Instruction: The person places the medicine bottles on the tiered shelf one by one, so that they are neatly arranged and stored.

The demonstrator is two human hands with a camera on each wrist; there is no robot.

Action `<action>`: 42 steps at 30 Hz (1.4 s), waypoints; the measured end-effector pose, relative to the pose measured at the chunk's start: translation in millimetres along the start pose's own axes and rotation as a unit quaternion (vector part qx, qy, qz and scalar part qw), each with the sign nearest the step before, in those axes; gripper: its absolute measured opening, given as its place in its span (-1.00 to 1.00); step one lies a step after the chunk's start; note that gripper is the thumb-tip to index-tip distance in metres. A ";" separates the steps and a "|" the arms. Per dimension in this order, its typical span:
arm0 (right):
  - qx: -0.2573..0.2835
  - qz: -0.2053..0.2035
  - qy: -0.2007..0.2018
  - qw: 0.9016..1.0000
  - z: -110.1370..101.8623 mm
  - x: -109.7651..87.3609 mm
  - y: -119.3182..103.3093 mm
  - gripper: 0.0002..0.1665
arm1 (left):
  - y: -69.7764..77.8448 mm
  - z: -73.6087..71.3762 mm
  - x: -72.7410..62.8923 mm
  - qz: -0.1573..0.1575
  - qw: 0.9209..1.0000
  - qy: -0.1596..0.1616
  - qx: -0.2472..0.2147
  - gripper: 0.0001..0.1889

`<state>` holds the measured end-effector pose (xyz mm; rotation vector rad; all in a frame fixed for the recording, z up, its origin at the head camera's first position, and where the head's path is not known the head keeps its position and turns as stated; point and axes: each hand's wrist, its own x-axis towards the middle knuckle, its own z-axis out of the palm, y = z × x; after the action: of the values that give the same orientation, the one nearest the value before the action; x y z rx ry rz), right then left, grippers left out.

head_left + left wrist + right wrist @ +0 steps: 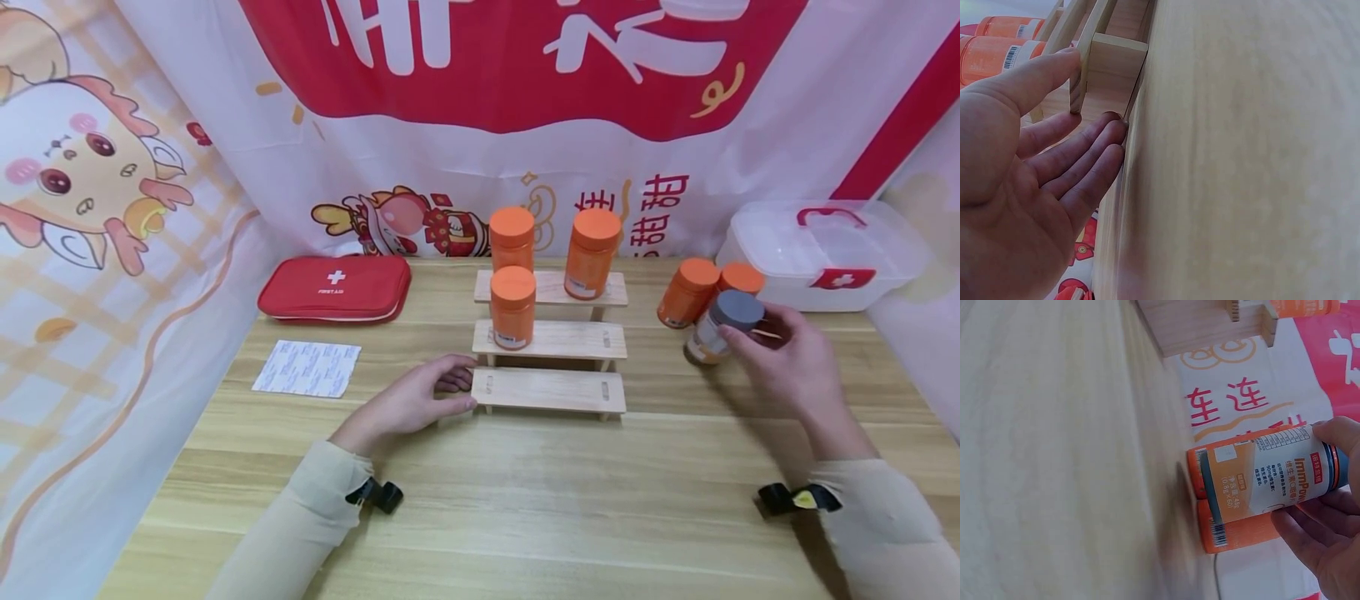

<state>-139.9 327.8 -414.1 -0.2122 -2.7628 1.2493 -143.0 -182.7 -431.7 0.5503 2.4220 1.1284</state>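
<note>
My right hand grips a grey-capped vitamin bottle near its cap. The bottle tilts in front of two orange bottles on the table; whether its base touches the wood I cannot tell. In the right wrist view, the white and orange label of the vitamin bottle faces the camera. With relaxed fingers, my left hand touches the left end of the lowest step of a three-step wooden shelf. Its thumb and index fingertips meet the board's end in the left wrist view. Orange bottles stand on the two upper steps.
A red first aid pouch lies at the back left, with a white printed packet in front of it. A clear-lidded white box stands at the back right. Printed cloth hangs behind the table.
</note>
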 end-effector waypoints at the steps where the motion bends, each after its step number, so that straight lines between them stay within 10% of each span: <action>1: 0.000 -0.005 0.005 1.000 -1.3 -1.0 -1.1 -0.03 | 0.2 0.0 -0.1 0.003 1.000 0.000 0.000 -0.37; 42: 0.050 -0.100 0.037 0.993 8.6 -24.5 -72.8 -0.25 | -1.4 -0.3 0.3 0.012 1.000 0.001 0.003 -0.36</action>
<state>-123.3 269.8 -365.8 0.0250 -2.5766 1.2940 -143.6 -183.6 -432.6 0.5821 2.4283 1.1321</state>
